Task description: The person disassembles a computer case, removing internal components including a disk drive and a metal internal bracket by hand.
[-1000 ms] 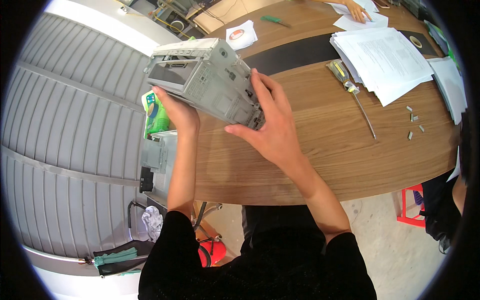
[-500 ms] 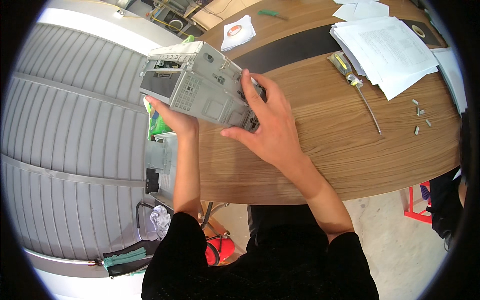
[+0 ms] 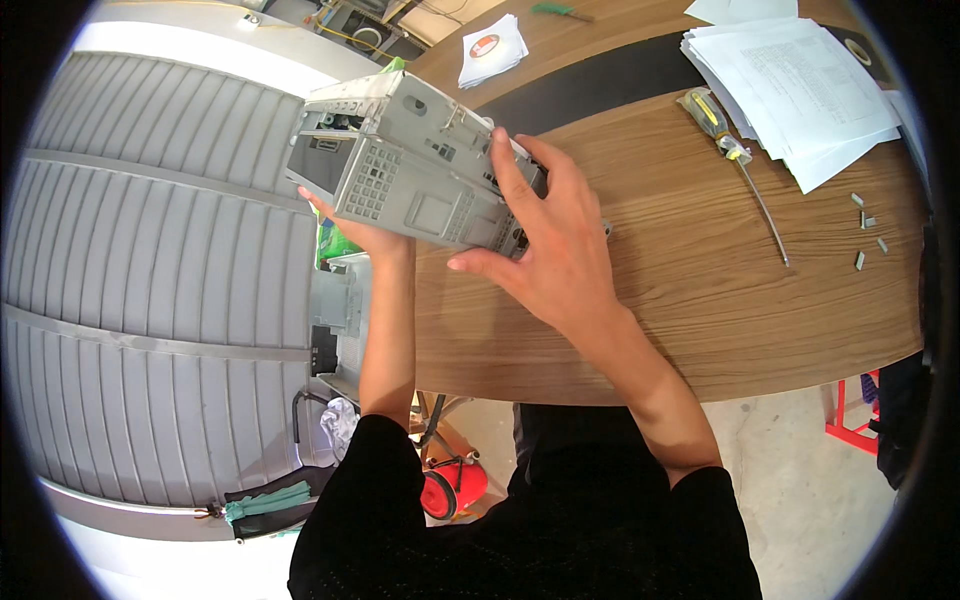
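Note:
Between both my hands is a grey metal computer case chassis (image 3: 430, 190), tilted above the left part of the wooden table. It has square vent holes, cut-outs and an open bay at its left end. My left hand (image 3: 362, 228) supports it from below at the near left corner; most of those fingers are hidden beneath it. My right hand (image 3: 550, 235) grips the right end, its fingers over the top and thumb along the near edge. On the table to the right lies a long-shafted screwdriver (image 3: 722, 130) with a clear and yellow handle.
Stacked papers (image 3: 800, 90) lie at the far right, and several small grey pieces (image 3: 862, 222) nearer. White cards (image 3: 492, 52) and a green-handled tool (image 3: 560, 10) are at the back. Another grey metal part (image 3: 338, 300) sits left of my left forearm. A red stool (image 3: 848, 425) stands at right.
The whole view has shifted a little, so the table's things appear slightly further right. My hands keep the same hold on the chassis, which has turned very slightly.

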